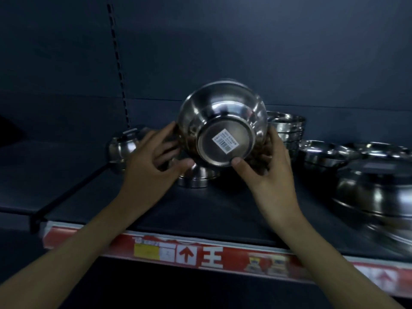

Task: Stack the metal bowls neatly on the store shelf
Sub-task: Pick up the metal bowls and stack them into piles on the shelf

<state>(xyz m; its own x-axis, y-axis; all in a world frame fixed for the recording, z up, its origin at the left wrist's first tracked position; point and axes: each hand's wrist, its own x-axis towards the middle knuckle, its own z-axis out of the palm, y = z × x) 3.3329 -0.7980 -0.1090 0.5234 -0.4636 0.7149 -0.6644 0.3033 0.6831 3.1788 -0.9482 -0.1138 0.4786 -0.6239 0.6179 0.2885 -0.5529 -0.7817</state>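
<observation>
- Shelf (156, 197): steel bowls sit in loose groups along it, so you look partway through, not near the end.
- Stack (287, 128), back right, already nests several bowls; that much looks done.
- Bowl (223, 123) is held off the shelf at centre, tipped with its base toward you, above a steel foot (196, 178) standing on the shelf; it is seated on nothing yet.
- Left hand (153, 161) curls its fingers against the bowl's left side; right hand (267, 166) clamps the right side, thumb on the base rim.
- Left to do, likely: seat this bowl, then gather the lone bowl (121, 148) at left and the low bowls (321, 155) beside the stack.
- Big bowls (374, 190), far right, are blurred and cut by the frame edge; you cannot count them.
- Whatever owns the foot hides behind the bowl and your hands.
- Sticker (225, 142) on the base is too small to read.
</observation>
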